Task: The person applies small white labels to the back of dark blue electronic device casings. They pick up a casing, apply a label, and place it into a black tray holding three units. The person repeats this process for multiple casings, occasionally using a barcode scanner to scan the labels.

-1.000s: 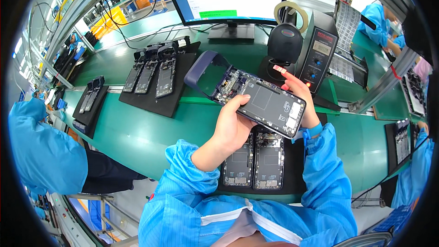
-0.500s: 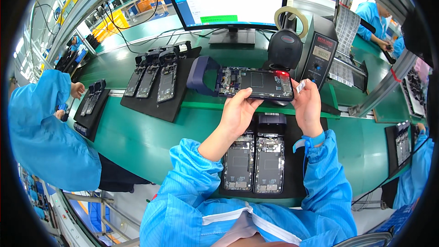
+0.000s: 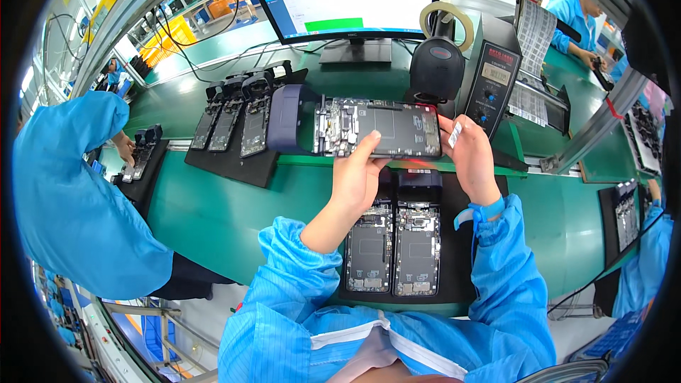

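My left hand (image 3: 358, 174) grips the lower long edge of an opened handheld device (image 3: 408, 128), its thumb lying over the dark face. The device lies sideways above the bench, its circuit board bare; a dark blue loop-shaped housing (image 3: 285, 120) sticks out from its left end. At its right end, the fingers of my right hand (image 3: 472, 159) are closed on a small white label (image 3: 455, 135) and reach the device's edge. Just behind is a black barcode scanner (image 3: 437, 67) on a stand. Two similar opened devices (image 3: 417, 248) lie side by side on a black mat (image 3: 461, 284) between my forearms.
A monitor (image 3: 347, 0) stands at the back, with a roll of tape (image 3: 464, 21) near the scanner. A black counter box (image 3: 489, 81) and a label strip (image 3: 535, 35) are at right. Several opened devices (image 3: 225, 124) occupy another mat. A co-worker (image 3: 78, 198) works at left.
Both hands have brought the device left and slightly nearer. The red scan light has left the device's right end and now shows below its lower edge. The co-worker's hand at left has reached onto devices.
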`<state>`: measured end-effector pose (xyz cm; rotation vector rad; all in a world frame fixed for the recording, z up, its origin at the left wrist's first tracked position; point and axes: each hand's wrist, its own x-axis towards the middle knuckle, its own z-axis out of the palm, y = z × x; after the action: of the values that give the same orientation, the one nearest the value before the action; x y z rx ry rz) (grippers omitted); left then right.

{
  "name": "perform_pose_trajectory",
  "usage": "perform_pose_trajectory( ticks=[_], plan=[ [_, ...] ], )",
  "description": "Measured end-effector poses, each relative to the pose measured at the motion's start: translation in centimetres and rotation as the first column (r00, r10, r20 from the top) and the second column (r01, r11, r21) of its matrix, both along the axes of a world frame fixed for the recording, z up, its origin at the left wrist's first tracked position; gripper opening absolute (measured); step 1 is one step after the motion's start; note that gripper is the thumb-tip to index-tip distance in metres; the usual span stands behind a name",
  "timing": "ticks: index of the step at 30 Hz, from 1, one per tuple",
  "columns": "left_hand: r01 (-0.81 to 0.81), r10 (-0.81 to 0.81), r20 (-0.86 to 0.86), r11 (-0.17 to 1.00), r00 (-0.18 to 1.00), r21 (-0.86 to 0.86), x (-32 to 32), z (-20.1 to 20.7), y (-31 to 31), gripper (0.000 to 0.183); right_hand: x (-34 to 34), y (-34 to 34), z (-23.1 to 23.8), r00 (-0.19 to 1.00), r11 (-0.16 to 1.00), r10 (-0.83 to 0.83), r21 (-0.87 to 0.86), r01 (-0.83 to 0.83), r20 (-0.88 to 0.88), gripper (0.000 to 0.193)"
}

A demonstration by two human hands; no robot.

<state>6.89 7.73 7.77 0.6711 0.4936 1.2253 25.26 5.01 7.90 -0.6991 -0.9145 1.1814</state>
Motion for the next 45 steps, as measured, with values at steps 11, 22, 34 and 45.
perform_pose_trajectory(
  ticks=[11,22,34,45],
  plan=[
    [0.337,0.249,-0.593,0.631,0.765,0.699,-0.7,2.5,-6.3,0.029,-3.5,-9.7,6.7,0.906,0.848,-0.249,0.528,0.034,0.341,0.033],
    [0.519,0.131,-0.718,0.604,0.684,0.605,1.0,2.3,-5.5,0.067,-3.3,-11.6,7.7,0.841,0.85,-0.321,0.525,0.052,0.436,0.032],
    [0.518,0.078,-0.741,0.667,0.667,0.536,0.6,1.6,-5.4,0.071,-4.4,-11.3,6.6,0.773,0.738,-0.526,0.642,0.209,0.354,0.035],
    [0.614,-0.098,-0.665,0.5,0.74,0.61,-1.3,2.3,-8.1,0.055,-2.3,-13.2,8.3,0.8,0.968,-0.183,0.247,0.045,0.572,0.094]
  ],
)
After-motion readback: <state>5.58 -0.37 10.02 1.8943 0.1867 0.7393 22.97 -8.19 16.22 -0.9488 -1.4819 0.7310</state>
